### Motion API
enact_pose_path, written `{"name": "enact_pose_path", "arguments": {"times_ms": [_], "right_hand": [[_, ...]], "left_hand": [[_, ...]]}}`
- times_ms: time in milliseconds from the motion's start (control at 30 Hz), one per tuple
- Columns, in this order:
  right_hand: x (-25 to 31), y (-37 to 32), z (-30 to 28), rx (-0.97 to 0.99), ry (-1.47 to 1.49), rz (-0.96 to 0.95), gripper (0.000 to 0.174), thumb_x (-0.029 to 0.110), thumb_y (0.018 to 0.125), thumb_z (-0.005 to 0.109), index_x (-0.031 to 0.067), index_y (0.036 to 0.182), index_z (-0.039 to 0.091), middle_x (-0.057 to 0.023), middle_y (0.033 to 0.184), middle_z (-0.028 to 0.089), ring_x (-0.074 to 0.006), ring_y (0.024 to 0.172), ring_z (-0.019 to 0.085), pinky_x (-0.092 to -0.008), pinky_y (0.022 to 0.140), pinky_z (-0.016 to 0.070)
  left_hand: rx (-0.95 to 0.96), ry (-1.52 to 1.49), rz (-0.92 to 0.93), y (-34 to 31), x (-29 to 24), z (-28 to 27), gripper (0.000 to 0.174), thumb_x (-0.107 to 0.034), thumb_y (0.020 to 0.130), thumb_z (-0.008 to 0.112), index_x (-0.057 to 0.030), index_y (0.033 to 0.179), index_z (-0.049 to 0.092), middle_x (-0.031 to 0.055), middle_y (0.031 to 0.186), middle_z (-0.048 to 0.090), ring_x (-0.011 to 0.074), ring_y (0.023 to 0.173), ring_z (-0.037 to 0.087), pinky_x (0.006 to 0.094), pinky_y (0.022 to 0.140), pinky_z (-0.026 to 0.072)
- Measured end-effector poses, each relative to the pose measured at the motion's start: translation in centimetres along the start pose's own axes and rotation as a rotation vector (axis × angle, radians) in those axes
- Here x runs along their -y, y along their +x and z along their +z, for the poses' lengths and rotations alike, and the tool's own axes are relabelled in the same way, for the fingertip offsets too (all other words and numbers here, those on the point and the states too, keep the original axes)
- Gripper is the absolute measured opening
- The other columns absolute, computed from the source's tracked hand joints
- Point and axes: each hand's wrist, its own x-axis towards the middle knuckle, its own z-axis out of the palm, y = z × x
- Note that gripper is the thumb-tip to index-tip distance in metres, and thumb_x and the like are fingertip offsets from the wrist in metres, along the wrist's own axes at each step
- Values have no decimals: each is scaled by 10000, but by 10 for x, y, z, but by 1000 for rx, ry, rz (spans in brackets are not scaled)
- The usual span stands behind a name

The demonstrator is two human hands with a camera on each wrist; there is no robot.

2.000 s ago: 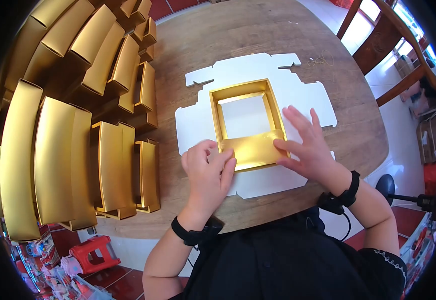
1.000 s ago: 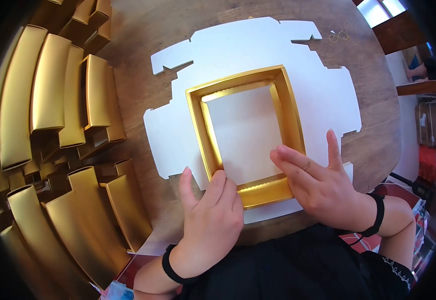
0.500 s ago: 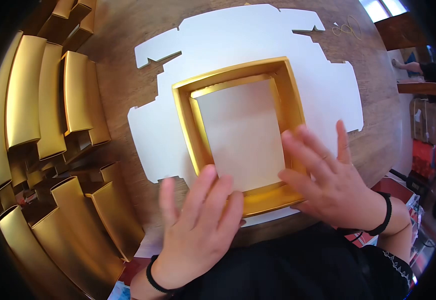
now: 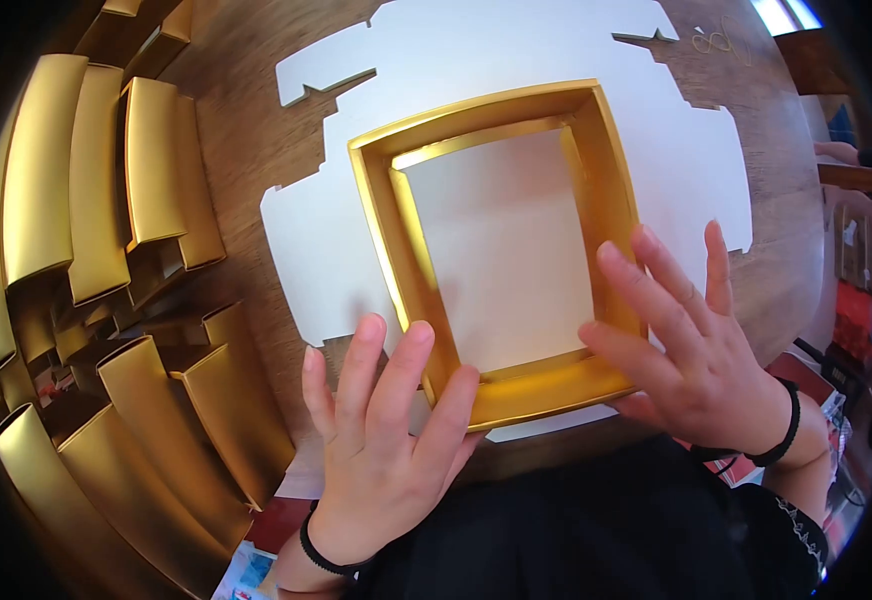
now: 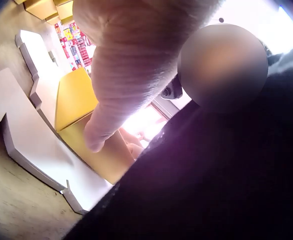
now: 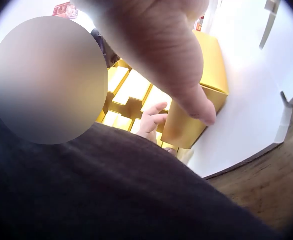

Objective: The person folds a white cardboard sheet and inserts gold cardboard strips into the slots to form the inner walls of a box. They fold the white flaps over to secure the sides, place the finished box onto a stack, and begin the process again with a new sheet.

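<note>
A gold rectangular frame [image 4: 546, 392] with raised walls lies on flat white die-cut card [image 4: 306, 250], whose white surface shows through its middle. At the frame's near left corner is the left hand [image 4: 381, 440], fingers spread; its thumb touches the gold wall [image 5: 104, 155] in the left wrist view. The right hand [image 4: 691, 365] is at the near right corner, fingers spread and index fingertip over the inner edge. In the right wrist view its thumb rests on the outside of the gold wall [image 6: 184, 122].
Many folded gold boxes [image 4: 41, 170] stand in rows along the left. A thin looped cord [image 4: 713, 42] lies on the wooden table [image 4: 236, 130] at the far right. A red item [image 4: 856, 320] and a chair part [image 4: 856, 180] are beyond the table's right side.
The strip of gold across the frame's near end has folded down from its earlier position. The left fingers have straightened and spread. The head view has moved closer.
</note>
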Motion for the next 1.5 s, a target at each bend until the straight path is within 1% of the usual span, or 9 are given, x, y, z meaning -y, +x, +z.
{"name": "enact_pose_path", "arguments": {"times_ms": [333,367,600,733,967,1200,1333,1367,1500], "right_hand": [[-8,-11,2,-90,186,-54,713,295,656,881,153,1282,572,-260,1575,236,-460,1466,235,-664,1160,97],[-9,-9,5,-157,227,-51,921,297,614,879,128,1417,462,-253,1566,265,-413,1456,287,-655,1139,186],[-16,-9,18,-202,768,214,953,414,859,747,-48,1508,224,-273,1561,252,-415,1442,292,-429,1171,286],[-19,-9,40,-248,632,62,960,436,890,711,-54,1524,182,-261,1559,266,-380,1450,293,-431,1172,286],[20,-9,29,-422,1323,-10,971,173,894,741,128,1587,64,-166,1521,331,-242,1224,557,-370,996,493],[37,-26,6,-589,1240,-43,1101,265,848,787,94,1576,-21,-224,1511,316,-317,1289,498,-444,1031,449],[34,-30,-42,-639,1439,-46,965,236,883,719,57,1570,66,-193,1521,332,-266,1342,436,-388,1112,373],[36,-26,-39,-719,1398,-93,707,186,935,655,32,1508,272,-140,1413,454,-189,1237,502,-328,1057,413],[47,-24,-38,-789,1427,-69,317,126,986,581,35,1279,499,-14,1132,562,-51,1009,533,-249,916,463]], "left_hand": [[-48,-156,161,4,1,3,584,-377,686,850,-182,1203,661,152,1443,427,386,1384,363,621,1113,193],[-65,-142,165,4,-1,2,584,-377,686,850,-182,1203,661,152,1443,427,386,1384,363,621,1113,193],[-232,-506,-154,10,15,18,1094,-556,775,762,61,1503,227,359,1532,203,483,1450,197,566,1157,224],[3,-486,-163,10,4,32,1073,-541,798,744,55,1514,211,353,1559,160,480,1475,136,533,1183,178],[-415,-1162,-130,1,-30,17,1000,-157,816,766,-5,1547,100,145,1446,380,244,1315,442,401,1090,392],[-474,-1425,-86,-33,-35,25,1040,-194,789,816,-57,1553,124,107,1430,398,226,1320,440,378,1079,413],[-399,-1398,-64,-46,-41,25,1106,-271,748,876,-54,1545,141,98,1394,425,225,1296,460,379,1064,424],[-404,-1350,-64,-50,-42,29,1095,-272,747,878,-52,1539,153,95,1388,427,225,1289,464,377,1059,427],[-437,-1308,-52,-55,-48,36,1002,-258,748,881,-45,1488,240,88,1366,438,214,1266,479,365,1044,435]]}}
